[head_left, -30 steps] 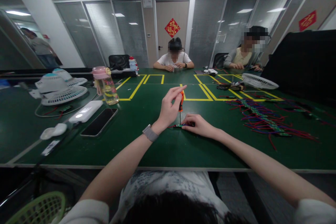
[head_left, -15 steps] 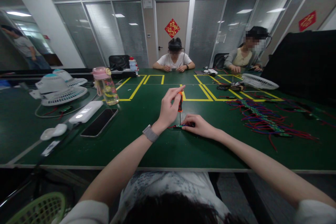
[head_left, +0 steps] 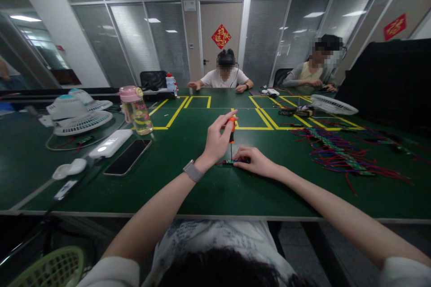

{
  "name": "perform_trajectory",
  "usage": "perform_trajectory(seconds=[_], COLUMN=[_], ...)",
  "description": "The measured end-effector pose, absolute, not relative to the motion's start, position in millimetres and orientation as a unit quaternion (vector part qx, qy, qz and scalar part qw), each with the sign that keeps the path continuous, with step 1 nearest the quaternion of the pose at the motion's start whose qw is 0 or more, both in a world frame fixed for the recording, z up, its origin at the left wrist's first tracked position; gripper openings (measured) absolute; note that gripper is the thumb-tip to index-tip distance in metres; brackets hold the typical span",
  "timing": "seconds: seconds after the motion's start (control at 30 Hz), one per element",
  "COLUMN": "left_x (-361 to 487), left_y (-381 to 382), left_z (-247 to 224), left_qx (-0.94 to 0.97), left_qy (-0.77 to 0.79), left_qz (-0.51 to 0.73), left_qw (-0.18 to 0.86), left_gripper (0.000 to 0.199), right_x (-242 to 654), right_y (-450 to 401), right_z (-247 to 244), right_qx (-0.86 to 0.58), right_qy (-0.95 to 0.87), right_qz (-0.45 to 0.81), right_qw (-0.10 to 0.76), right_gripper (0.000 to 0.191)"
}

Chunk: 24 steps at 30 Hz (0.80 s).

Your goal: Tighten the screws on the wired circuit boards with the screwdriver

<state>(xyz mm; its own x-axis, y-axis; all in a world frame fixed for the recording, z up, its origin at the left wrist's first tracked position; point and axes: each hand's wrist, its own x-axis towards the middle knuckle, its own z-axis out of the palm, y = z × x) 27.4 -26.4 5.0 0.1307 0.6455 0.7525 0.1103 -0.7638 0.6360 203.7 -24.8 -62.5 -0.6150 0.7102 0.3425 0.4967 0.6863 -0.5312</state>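
My left hand point(head_left: 218, 136), with a watch on its wrist, holds the orange and black handle of a screwdriver point(head_left: 232, 132) between thumb and fingers. The screwdriver stands upright, its tip down at a small green circuit board point(head_left: 228, 162) on the table. My right hand point(head_left: 252, 160) rests on the table with its fingers pinched at the board's right end, where dark and coloured wires show. Red wire comes out on the board's left side. The exact contact of the tip is too small to make out.
Several boards with red and blue wires point(head_left: 340, 150) lie at the right. On the left are a phone point(head_left: 128, 157), a white power bank point(head_left: 110, 143), a pink-lided bottle point(head_left: 136, 110) and fans point(head_left: 81, 114). Two people sit across the green table point(head_left: 202, 197).
My hands stay in nearly the same place, with the screwdriver handle showing slightly differently. The person opposite has spread their hands apart. A person at the far left has moved mostly out of view.
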Motion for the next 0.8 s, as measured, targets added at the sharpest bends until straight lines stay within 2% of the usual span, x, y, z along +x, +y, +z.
perform_trajectory(seconds=[0.23, 0.43, 0.63, 0.8], left_x=[27.7, 27.5, 27.6, 27.3], left_y=[-27.5, -26.6, -26.2, -26.4], left_z=[5.9, 5.2, 4.2, 5.2], left_qx=[0.719, 0.718, 0.708, 0.718], left_qy=[0.288, 0.264, 0.291, 0.279], left_qz=[0.613, 0.608, 0.623, 0.608], left_qw=[0.156, 0.213, 0.161, 0.194], left_gripper=[0.021, 0.031, 0.021, 0.030], right_x=[203.9, 203.9, 203.6, 203.8], right_y=[-24.5, -25.6, -25.6, -24.6], right_z=[-62.9, -60.7, -61.3, -62.5], right_qx=[-0.343, -0.344, -0.342, -0.341], right_qy=[-0.876, -0.877, -0.877, -0.878], right_qz=[0.198, 0.198, 0.198, 0.195], right_qw=[0.275, 0.270, 0.275, 0.275], right_gripper=[0.020, 0.020, 0.020, 0.021])
